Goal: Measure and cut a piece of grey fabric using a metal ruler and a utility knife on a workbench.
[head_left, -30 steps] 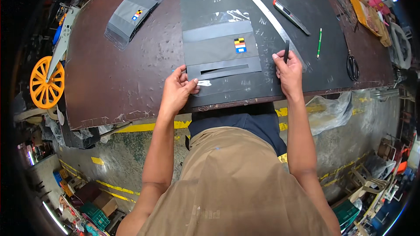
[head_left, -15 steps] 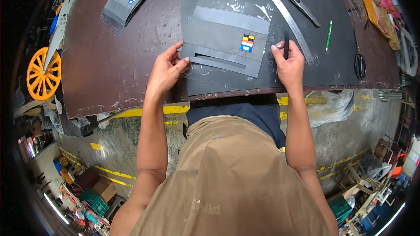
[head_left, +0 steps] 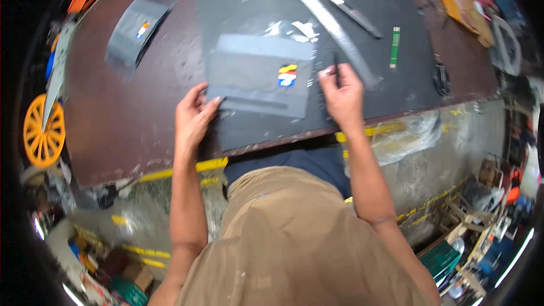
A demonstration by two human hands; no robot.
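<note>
The grey pouch [head_left: 262, 75] with a small coloured patch lies flat on the dark cutting mat [head_left: 294, 28], near the desk [head_left: 113, 130] edge closest to the person. The left hand [head_left: 192, 118] rests at the pouch's 8 o'clock corner, fingers spread, grip apart. The right hand [head_left: 341, 92], at the pouch's 3 o'clock side, has its grip clamped on a thin dark tool [head_left: 335, 63]; motion blur hides the tip. A metal ruler [head_left: 323, 17] runs toward 1 o'clock, its upper end cut off.
</note>
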